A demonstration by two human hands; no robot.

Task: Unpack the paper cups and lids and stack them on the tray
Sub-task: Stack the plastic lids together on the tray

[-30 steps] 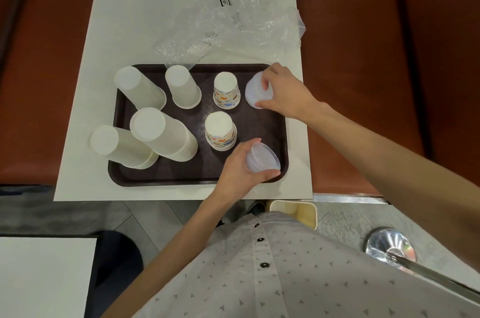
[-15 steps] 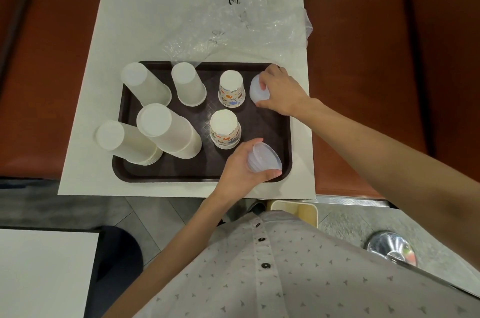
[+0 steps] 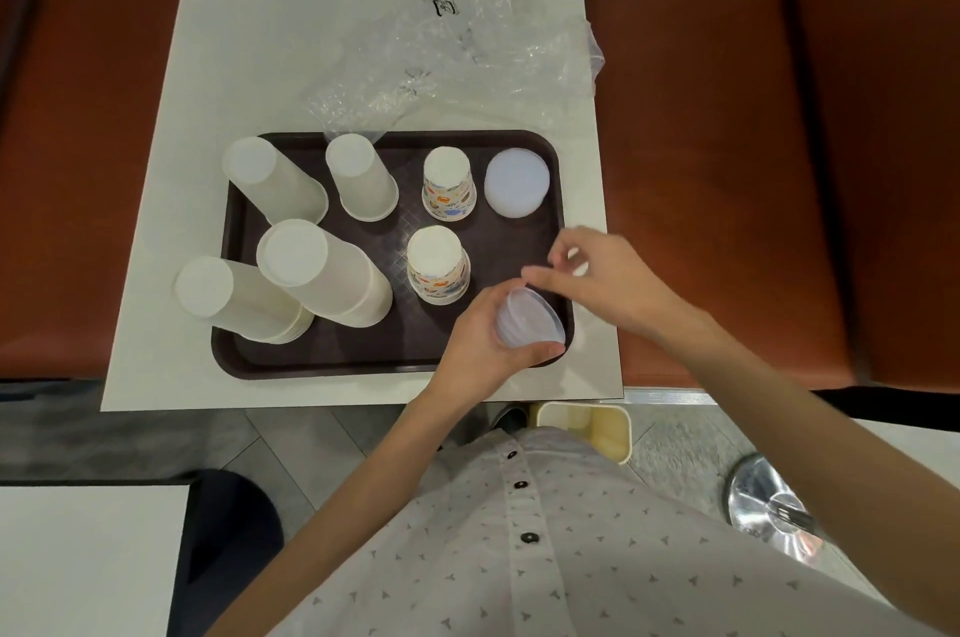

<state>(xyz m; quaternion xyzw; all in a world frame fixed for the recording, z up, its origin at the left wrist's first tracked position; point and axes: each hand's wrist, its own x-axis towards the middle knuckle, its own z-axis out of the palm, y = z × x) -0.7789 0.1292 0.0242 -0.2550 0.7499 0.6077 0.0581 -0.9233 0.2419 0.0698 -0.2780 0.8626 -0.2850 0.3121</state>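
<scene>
Lids were the job in hand for us at this point. Our left hand (image 3: pixel 480 342) was wrapped round a nested bunch of clear lids (image 3: pixel 530 322). The fingers and thumb were curled round its sides, and it was tipped over just above the near right corner of the tray (image 3: pixel 332 365). Our right hand (image 3: pixel 597 277) sat just beside it, fingers loosely bent with nothing in them as far as we could see. Its forefinger tip was right up at the rim of the bunch; touching or not, we honestly couldn't tell.

A flat pile of lids (image 3: pixel 517 182) already sat in the tray's far right corner. The cups looked pretty much sorted: two printed cups (image 3: pixel 449 184) upside down mid-tray, and four white cup stacks (image 3: pixel 322 272) upside down on the left half. The crumpled wrapper (image 3: pixel 467 59) lay on the table (image 3: pixel 260 12) beyond the tray, one edge lapping over the far rim.

So we reckoned we were mid-way through moving lids from the held bunch over to that pile. Next up, we figured, was a neat pinch on the rim of the top lid, or the top few, and peeling that off. The left hand would need to keep the rest steady. Then it's across to the far right corner and down square on the pile. Thin nested lids probably cling together, so a slow peel seemed like the way to go.
</scene>
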